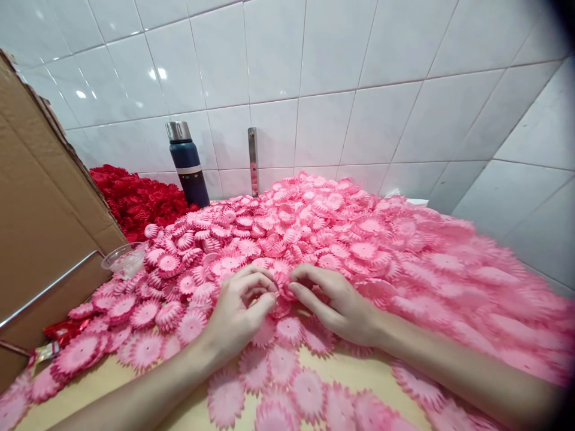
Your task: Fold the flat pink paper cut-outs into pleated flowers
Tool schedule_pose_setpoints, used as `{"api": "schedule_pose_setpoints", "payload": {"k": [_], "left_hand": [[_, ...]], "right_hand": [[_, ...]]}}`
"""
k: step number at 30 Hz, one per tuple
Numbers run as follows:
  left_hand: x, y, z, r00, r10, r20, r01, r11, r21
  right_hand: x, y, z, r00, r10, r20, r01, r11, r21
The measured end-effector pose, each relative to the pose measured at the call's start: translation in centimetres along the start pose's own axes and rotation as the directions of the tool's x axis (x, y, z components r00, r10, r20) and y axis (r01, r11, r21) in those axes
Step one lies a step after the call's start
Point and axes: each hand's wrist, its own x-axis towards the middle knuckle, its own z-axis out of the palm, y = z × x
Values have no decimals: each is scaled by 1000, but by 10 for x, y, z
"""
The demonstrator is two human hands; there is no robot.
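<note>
Between my two hands is a pink fabric flower piece with frilled petals, pinched from both sides. My left hand has its thumb and fingers curled together at the piece's left edge. On the opposite edge, my right hand grips with thumb and bent forefinger. Around and behind both hands spreads a large heap of pink petal discs, many with a small hole in the middle. More flat discs lie loose on the yellowish tabletop below my hands.
A dark blue bottle with a steel cap stands against the tiled wall. Left of it is a pile of red petals. A clear plastic bowl sits beside a cardboard box. A metal strip is on the wall.
</note>
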Motion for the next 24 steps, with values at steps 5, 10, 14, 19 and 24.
{"api": "schedule_pose_setpoints", "payload": {"k": [5,10,14,19,24], "left_hand": [[-1,-2,2,1000,14,19,-14,1000,-11],[0,-7,3,1000,29,-4,-29,1000,10],[0,-6,2,1000,20,-21,-21,999,-33],[2,-4,2,999,-23,-42,21,999,-48],[2,-4,1,999,-44,14,44,999,-24]], "right_hand": [[0,0,1,993,-112,25,114,991,-77],[0,-2,1,990,-131,59,135,987,-85],[1,-1,1,1000,-7,-17,7,999,-32],[1,2,0,989,85,-123,-86,996,-4],[-1,-2,0,999,29,23,-27,998,-65]]}}
